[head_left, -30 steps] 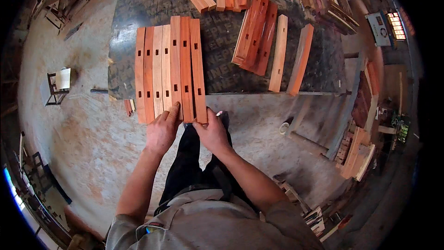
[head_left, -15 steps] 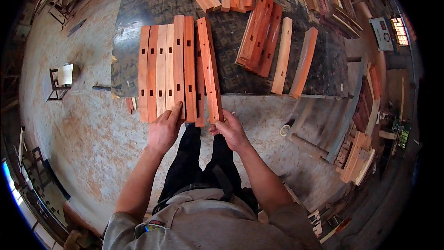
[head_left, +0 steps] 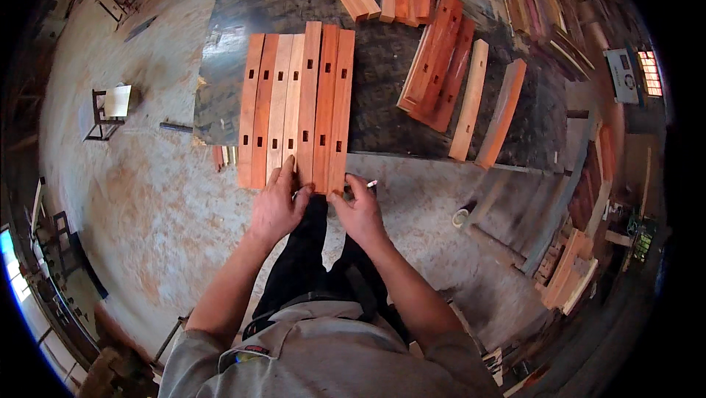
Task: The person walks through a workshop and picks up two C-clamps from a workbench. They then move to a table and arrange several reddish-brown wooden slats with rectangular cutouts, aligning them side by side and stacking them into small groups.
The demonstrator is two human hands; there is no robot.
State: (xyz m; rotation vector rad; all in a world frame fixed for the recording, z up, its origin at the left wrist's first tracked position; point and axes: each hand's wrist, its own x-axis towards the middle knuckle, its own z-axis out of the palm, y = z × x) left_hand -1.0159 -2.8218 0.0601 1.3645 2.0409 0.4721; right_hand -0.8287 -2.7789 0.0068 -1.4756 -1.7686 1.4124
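Two forearms [head_left: 235, 280] reach forward, left fingers [head_left: 287, 170] half-open on slotted strips [head_left: 293, 104], right fingers [head_left: 358, 187] pinching the rightmost strip [head_left: 342, 107].

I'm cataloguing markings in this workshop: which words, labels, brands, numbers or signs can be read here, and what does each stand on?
Nothing I can quote.
Dark tabletop: faint, worn print, too blurred to read.
White panel at right: dark marks, too small to read.
Small patch on the grey shirt: too small to read.
Slotted wooden strips: no lettering that I can make out.
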